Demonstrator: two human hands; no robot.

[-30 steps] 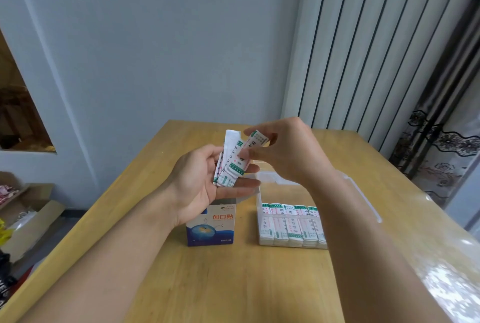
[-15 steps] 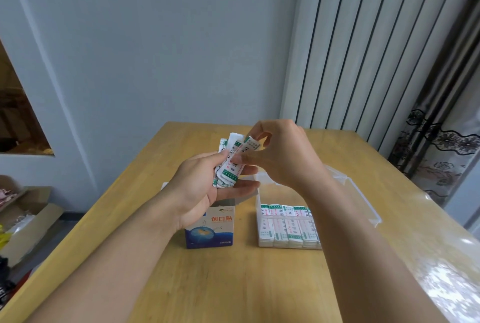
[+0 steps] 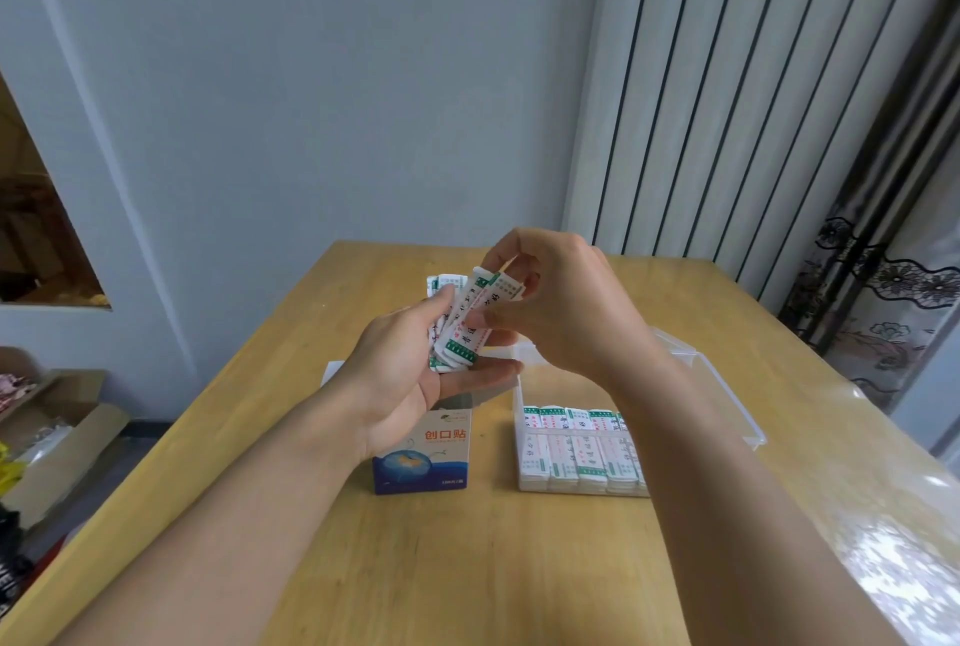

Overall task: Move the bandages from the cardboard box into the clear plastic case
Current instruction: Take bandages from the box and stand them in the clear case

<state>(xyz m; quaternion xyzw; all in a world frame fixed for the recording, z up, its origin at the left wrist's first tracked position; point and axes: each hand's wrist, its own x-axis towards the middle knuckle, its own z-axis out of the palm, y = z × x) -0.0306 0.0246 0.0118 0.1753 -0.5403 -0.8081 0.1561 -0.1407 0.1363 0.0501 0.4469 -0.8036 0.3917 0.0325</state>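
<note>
Sorting a loose handful of bandages above the counter

Nearest, on the wooden counter [image 3: 467,567], the cardboard box [image 3: 423,453] stands left of the clear plastic case [image 3: 727,385], whose near end already holds a neat row. Above them the left hand [image 3: 405,375] cups a fanned bunch of bandages [image 3: 457,328], thumb on top, while the right hand [image 3: 550,302] pinches the topmost one. Best to peel off one strip at a time, square it, and lay it flat beside the row. Farther off: grey wall, ribbed panel, patterned curtain [image 3: 883,292], boxes on the floor at left.
</note>
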